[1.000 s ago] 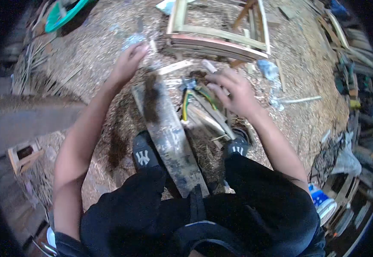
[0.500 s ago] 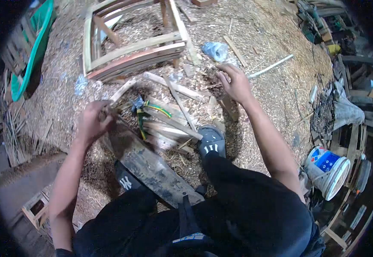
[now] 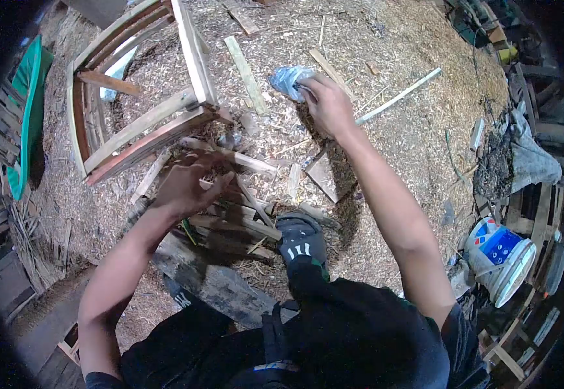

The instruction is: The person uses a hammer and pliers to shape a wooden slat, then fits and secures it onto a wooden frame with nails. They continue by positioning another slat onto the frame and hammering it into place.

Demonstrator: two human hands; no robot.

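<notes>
My right hand (image 3: 330, 111) reaches the crumpled blue plastic bag (image 3: 287, 82) on the shavings, its thumb and fingers closed at the bag's right edge. Over the scrap wood, my left hand (image 3: 188, 187) hangs with fingers apart and nothing visible in it. Beneath it a green and yellow handle (image 3: 188, 232) shows only in part; the tool's head is hidden. A worn, dark-stained board (image 3: 220, 282) slants between my feet, below the left hand. Several loose wood pieces (image 3: 246, 162) lie around my left hand.
A wooden frame with curved rails (image 3: 141, 144) stands at upper left. Beyond it is a green curved panel (image 3: 30, 117). At right are a white bucket (image 3: 499, 259), a grey sack (image 3: 533, 159) and stacked wood. A long pale strip (image 3: 402, 96) lies beyond my right hand.
My right hand has moved forward and left to the plastic bag. My left hand has left the board's upper end and shifted right over the scraps, covering the tool's head. The view has turned.
</notes>
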